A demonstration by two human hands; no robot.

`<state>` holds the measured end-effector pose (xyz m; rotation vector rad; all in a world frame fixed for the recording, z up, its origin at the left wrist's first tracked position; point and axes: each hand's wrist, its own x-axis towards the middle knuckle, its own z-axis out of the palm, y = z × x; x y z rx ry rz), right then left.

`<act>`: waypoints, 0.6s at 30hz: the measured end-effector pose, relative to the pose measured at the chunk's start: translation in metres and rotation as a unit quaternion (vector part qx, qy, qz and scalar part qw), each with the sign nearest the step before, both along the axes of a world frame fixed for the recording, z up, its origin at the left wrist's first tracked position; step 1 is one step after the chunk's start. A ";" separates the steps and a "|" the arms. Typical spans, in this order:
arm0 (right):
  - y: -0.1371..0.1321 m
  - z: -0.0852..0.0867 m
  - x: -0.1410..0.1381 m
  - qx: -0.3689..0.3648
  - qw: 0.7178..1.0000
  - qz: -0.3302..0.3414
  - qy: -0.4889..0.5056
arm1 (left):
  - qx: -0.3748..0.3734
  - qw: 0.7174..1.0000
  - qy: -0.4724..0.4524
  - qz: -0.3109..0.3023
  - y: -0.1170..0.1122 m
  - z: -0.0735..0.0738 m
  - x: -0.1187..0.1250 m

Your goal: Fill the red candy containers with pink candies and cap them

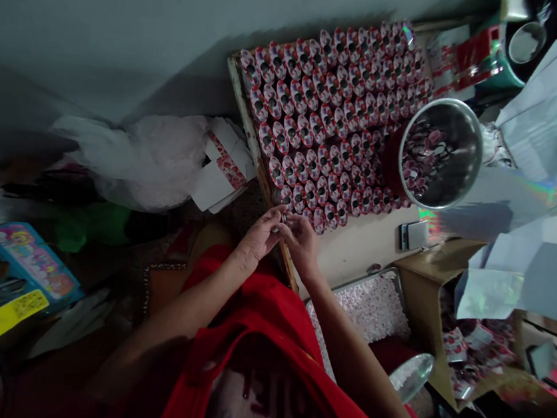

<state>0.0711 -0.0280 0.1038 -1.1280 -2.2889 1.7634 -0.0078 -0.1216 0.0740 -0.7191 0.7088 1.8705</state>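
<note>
My left hand (pixel 260 237) and my right hand (pixel 301 242) meet at the near edge of a wooden board (pixel 355 244), fingers pinched together on a small round red-and-white piece (pixel 282 218) held between them. On the board stand many rows of the same small red-and-white pieces (pixel 334 115), packed tightly. A steel bowl (pixel 440 154) with more of these pieces sits at the board's right side. A tray of small pale pink bits (pixel 372 307) lies just right of my right forearm.
A cardboard box (pixel 465 337) with printed wrappers stands at the right, shiny foil sheets (pixel 536 198) above it. White plastic bags (pixel 148 154) and flat cartons (pixel 222 169) lie left of the board. A colourful box (pixel 36 262) sits far left. A small dark device (pixel 414 234) lies on the board.
</note>
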 end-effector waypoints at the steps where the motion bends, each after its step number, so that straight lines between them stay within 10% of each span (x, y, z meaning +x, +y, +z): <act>1: -0.002 -0.001 -0.003 -0.012 1.000 -0.024 0.004 | 0.000 1.000 0.003 0.006 0.001 -0.001 0.001; 9: 0.005 -0.011 -0.008 -0.038 0.998 -0.051 -0.023 | 0.006 1.000 0.000 -0.007 0.000 -0.007 0.007; 18: 0.037 -0.006 -0.005 0.070 0.976 0.202 -0.028 | 0.026 0.993 -0.025 -0.116 -0.016 -0.013 -0.016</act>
